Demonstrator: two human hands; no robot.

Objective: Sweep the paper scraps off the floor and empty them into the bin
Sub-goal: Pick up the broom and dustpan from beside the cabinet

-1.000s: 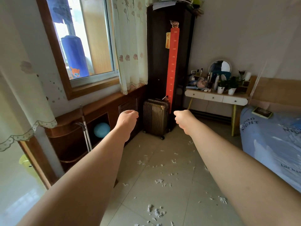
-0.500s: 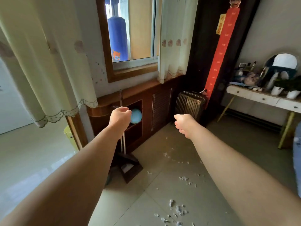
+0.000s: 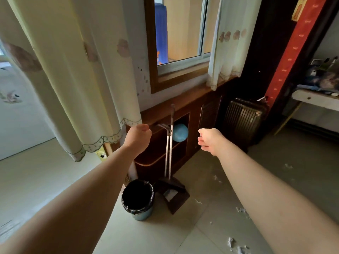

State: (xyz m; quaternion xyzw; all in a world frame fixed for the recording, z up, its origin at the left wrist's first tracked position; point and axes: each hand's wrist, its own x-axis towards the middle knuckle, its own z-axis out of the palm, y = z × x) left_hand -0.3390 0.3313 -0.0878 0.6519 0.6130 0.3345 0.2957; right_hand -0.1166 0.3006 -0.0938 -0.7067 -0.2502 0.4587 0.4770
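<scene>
**Both hands empty, dustpan not yet taken**

We see both bare arms stretched forward in the middle of the frame. The left hand (image 3: 138, 139) is curled into a fist and holds nothing. The right hand (image 3: 211, 141) is also empty, and its fingers seem to be curled under, though we see it only from behind. Between the hands, two thin metal handles (image 3: 171, 153) stand upright against the cabinet (image 3: 194, 114), touched by neither hand. At their foot a dark dustpan (image 3: 174, 195) rests on the floor. Just left of it, at lower centre, stands the bin (image 3: 142, 215), lined with a black bag. The paper scraps (image 3: 236, 244) lie on the tiles at lower right, well apart from the bin. A blue ball (image 3: 180, 132) sits in the cabinet's open shelf.
</scene>
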